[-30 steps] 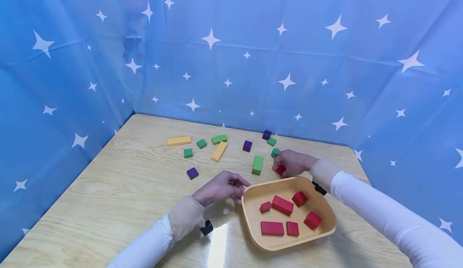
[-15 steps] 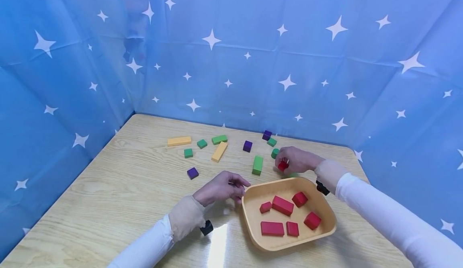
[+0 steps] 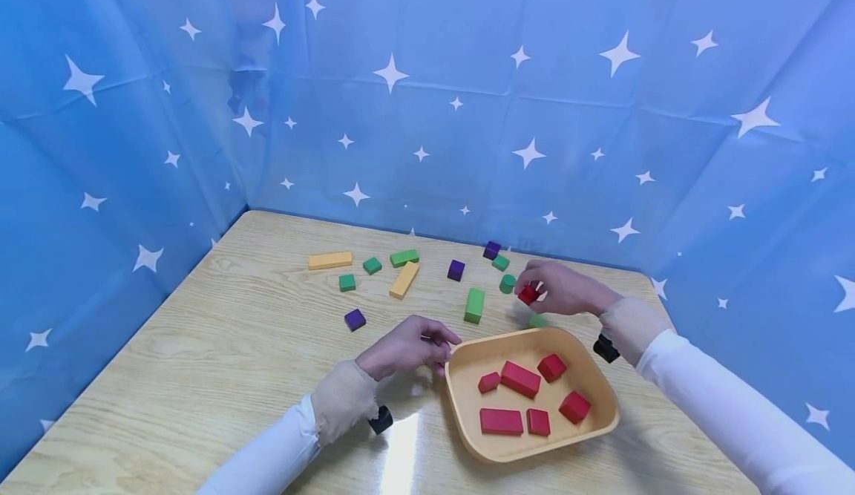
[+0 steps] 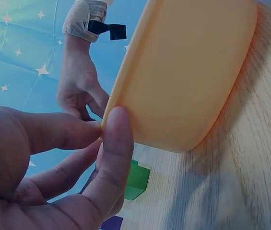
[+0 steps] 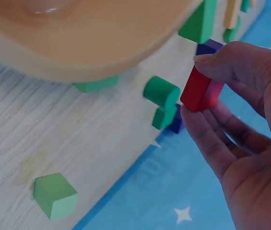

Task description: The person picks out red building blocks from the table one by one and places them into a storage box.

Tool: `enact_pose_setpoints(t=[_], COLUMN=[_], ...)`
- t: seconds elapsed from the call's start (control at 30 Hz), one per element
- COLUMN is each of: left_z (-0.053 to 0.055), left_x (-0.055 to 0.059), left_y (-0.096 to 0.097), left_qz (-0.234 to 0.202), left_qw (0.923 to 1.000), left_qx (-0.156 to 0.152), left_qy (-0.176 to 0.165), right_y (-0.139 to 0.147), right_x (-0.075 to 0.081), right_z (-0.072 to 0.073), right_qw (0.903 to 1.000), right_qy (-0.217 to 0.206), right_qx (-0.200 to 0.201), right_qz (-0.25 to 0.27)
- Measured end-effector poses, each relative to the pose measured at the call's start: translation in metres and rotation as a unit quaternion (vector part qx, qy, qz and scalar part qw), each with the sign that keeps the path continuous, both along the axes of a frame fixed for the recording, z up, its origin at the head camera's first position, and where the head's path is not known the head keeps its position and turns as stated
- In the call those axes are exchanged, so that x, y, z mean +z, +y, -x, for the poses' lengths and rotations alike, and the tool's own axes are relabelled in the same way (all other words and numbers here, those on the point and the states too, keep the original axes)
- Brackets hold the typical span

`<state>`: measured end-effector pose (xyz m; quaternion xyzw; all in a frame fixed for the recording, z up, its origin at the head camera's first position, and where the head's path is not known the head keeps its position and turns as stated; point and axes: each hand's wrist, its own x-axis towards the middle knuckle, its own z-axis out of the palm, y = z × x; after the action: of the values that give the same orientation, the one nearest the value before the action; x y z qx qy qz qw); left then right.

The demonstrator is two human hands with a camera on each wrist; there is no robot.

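Between thumb and fingertips, my right hand (image 3: pixel 564 287) pinches a red block (image 3: pixel 528 294), held just beyond the tray's far rim. The right wrist view shows the same red block (image 5: pixel 201 91) gripped by its ends. My left hand (image 3: pixel 410 346) holds the left rim of a light orange tray (image 3: pixel 461 436). Up close, the left wrist view has thumb and fingers of the left hand (image 4: pixel 77 167) pinching the rim of the tray (image 4: pixel 183 72). Inside the tray lie several red blocks, among them a long one (image 3: pixel 502 421) and a cube (image 3: pixel 574 407).
Scattered across the wooden table (image 3: pixel 220 346) are a green block (image 3: pixel 474 305), a green cylinder (image 3: pixel 507 283), purple cubes (image 3: pixel 355 320) and yellow bars (image 3: pixel 404 280). One green block (image 3: pixel 537 321) is partly hidden behind the tray. A blue starred curtain (image 3: pixel 427 109) borders the table.
My right hand has lifted the red block and drawn it a little to the right, baring more of the green block behind the tray. The left hand stays at the rim.
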<state>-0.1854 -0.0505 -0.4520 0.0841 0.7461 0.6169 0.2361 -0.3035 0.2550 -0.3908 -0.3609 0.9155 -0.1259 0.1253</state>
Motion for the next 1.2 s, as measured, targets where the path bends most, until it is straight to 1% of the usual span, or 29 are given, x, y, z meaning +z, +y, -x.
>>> enact_pose_setpoints(t=[0.07,0.2,0.4,0.53,0.77,1.03,1.2], left_z=[0.0,0.0,0.0,0.0,0.001,0.002,0.002], left_x=[-0.001,-0.001,0.0,0.001,-0.001,-0.001,-0.002], left_y=[0.0,0.0,-0.002,-0.002,-0.002,-0.001,-0.002], left_qz=[-0.004,-0.006,-0.008,-0.008,-0.012,0.0,-0.007], left_qw=[1.0,1.0,1.0,1.0,0.9999,1.0,0.9998], left_qx=[-0.001,-0.002,-0.004,-0.004,-0.006,-0.004,-0.007], left_qy=[0.0,-0.002,-0.003,-0.003,-0.005,-0.009,-0.015], right_y=[0.003,0.006,0.0,-0.009,-0.027,-0.048,-0.06], right_x=[0.004,0.01,0.021,0.023,0.025,0.023,0.019], right_z=[-0.002,-0.007,-0.022,-0.035,-0.061,-0.088,-0.104], right_qw=[0.9999,0.9996,0.9987,0.998,0.9964,0.9922,0.9884], right_qy=[0.0,0.007,0.021,0.021,0.0,-0.022,-0.028], right_qx=[-0.013,-0.02,-0.009,0.01,0.045,0.094,0.129], right_qz=[0.006,0.021,0.046,0.059,0.072,0.079,0.075])
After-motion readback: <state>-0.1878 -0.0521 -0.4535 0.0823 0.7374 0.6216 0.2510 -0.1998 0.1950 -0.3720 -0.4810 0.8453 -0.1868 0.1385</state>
